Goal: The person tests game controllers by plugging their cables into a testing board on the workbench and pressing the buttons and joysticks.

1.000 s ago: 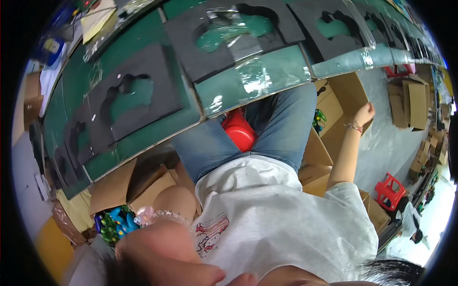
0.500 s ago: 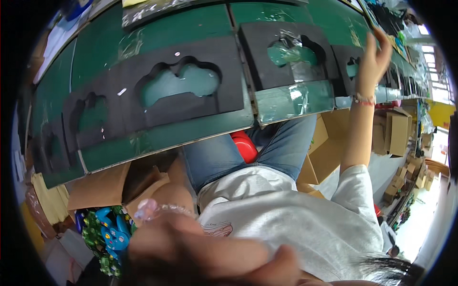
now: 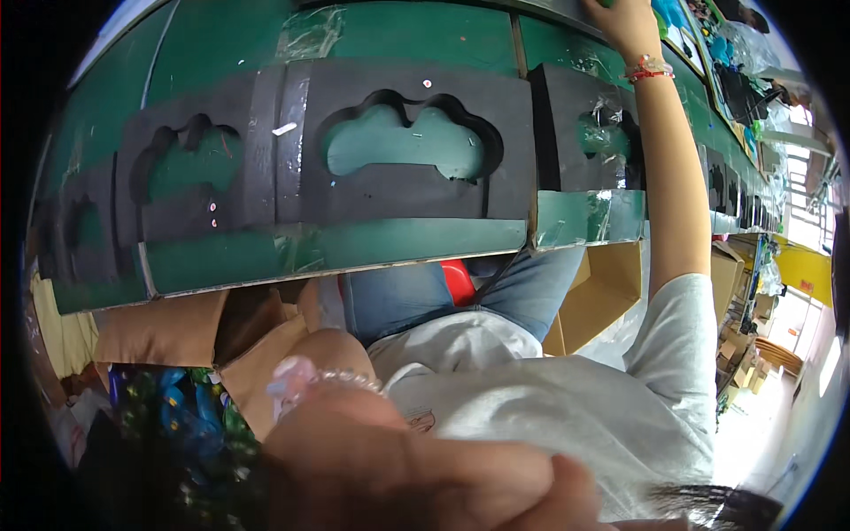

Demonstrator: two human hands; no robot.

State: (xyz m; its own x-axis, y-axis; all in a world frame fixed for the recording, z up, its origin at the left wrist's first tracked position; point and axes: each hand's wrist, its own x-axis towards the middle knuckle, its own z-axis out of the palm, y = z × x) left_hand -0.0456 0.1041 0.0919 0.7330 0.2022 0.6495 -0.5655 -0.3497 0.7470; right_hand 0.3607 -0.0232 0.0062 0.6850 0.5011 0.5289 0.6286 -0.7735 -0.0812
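My left hand (image 3: 425, 469) is large and blurred close to the camera at the lower edge. Its fingers are curled together, and anything between them is hidden. Pink and clear beads circle that wrist. My right hand (image 3: 630, 31) reaches far over the bench to the top edge of the picture, beside a dark raised edge (image 3: 567, 12). Its fingertips are mostly cut off, with a bit of green by them. On the green bench between my arms lies a black foam block (image 3: 398, 196) with a cloud-like cutout.
More black foam blocks stand left (image 3: 164, 208) and right (image 3: 567, 159), some under clear tape. Below the bench, an open cardboard box (image 3: 164, 327) is beside blue and green plastic things (image 3: 190, 407). Another carton (image 3: 606, 292) stands right of my legs. A red object (image 3: 458, 281) shows between my knees.
My right hand has moved from above the right foam block farther away, to the top edge. The view has shifted, so the bench appears farther right. My left hand stays close to the camera.
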